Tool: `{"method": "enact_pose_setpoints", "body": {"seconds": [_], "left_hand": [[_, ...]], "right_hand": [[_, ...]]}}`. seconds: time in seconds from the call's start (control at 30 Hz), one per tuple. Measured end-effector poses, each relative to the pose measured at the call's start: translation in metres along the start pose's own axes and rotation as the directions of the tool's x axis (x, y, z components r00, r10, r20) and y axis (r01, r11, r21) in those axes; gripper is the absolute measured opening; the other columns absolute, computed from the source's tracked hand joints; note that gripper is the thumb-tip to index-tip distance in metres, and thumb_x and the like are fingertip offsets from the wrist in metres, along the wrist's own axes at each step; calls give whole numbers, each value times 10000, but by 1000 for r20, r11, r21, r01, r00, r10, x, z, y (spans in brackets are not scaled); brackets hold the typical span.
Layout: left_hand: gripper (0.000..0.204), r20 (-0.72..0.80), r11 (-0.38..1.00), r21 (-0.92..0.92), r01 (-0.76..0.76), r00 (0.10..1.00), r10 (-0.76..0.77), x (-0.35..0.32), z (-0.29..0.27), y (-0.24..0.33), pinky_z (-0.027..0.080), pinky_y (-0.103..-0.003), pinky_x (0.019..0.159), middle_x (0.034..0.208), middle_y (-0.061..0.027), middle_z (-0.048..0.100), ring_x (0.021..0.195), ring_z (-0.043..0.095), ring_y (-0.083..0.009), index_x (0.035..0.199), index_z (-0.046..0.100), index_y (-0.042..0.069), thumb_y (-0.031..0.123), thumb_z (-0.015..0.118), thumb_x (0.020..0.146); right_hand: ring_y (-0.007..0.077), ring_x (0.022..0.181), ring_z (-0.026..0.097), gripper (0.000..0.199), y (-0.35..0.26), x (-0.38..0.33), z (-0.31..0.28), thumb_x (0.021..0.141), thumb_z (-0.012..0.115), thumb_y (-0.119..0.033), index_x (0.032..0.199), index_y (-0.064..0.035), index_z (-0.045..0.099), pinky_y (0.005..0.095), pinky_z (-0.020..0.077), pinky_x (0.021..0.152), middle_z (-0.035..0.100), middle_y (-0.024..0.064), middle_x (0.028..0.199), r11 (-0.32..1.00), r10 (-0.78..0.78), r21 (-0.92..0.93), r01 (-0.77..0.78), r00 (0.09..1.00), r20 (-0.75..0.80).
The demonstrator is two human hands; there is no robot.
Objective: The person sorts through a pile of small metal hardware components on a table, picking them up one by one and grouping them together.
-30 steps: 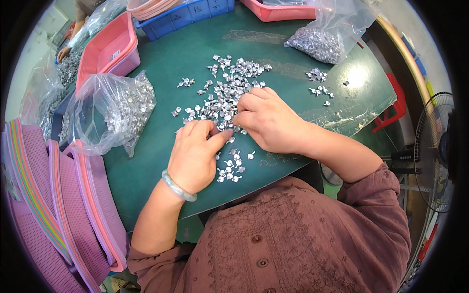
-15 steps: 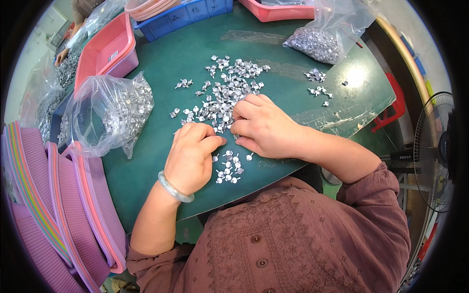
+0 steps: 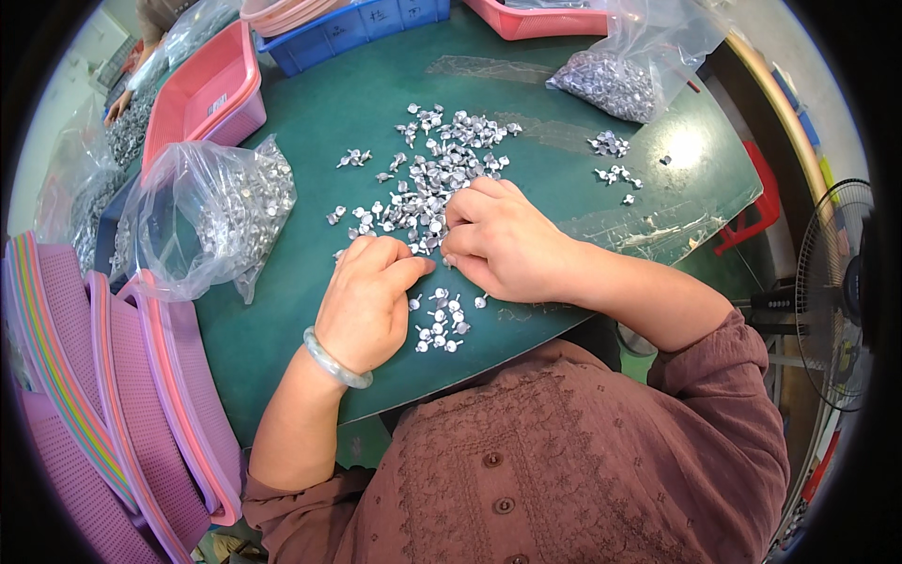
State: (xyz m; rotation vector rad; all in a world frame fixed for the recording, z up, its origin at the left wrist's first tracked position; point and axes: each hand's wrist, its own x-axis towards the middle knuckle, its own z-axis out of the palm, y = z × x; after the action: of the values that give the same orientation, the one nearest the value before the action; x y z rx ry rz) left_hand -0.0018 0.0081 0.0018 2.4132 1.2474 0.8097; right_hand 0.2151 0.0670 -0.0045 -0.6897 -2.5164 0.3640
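Note:
Small silver metal parts with round flat heads and short stems lie in a loose pile point(image 3: 446, 164) on the green tabletop point(image 3: 498, 362). My right hand point(image 3: 512, 240) is at the pile's near edge, its thumb and forefinger pinched on one such part, only a bit of which shows. Close beside it, my left hand point(image 3: 366, 301) has its fingers curled and thumb pressed in; what they may hold is hidden. Nearer my body, between the two hands, sits a smaller group of the same parts point(image 3: 440, 324).
Clear bags of metal parts stand at the left point(image 3: 235, 211) and far right point(image 3: 611, 80). Pink trays point(image 3: 207, 94), a blue crate point(image 3: 357, 33) and purple baskets point(image 3: 150, 395) line the edges. A fan point(image 3: 832, 291) stands right. Another person's hand point(image 3: 117, 108) shows far left.
My right thumb and forefinger have drawn slightly left and closer together, with a bit of a metal part showing at their tips. The left hand is nearly still.

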Motion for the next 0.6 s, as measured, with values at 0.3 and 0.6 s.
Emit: {"method": "enact_pose_setpoints", "body": {"seconds": [0.3,0.6], "left_hand": [[304,9,1000,-5,4,1000,-4,1,-1,0,443,-392,783,893,-83,584,881,551,-296,956,702,49,-86,559,725],[343,12,1000,15,16,1000,-16,1,-1,4,438,-390,802,894,-73,571,893,547,-284,1009,714,65,-69,565,731]], "right_hand": [[260,904,536,60,1,0,0,761,702,-96,815,-70,699,380,430,843,577,59,931,1000,10,-5,-10,1000,-24],[261,925,543,138,3,-3,-10,763,685,-42,897,-71,702,376,429,855,580,56,936,1000,29,-6,-29,998,-62]]}}
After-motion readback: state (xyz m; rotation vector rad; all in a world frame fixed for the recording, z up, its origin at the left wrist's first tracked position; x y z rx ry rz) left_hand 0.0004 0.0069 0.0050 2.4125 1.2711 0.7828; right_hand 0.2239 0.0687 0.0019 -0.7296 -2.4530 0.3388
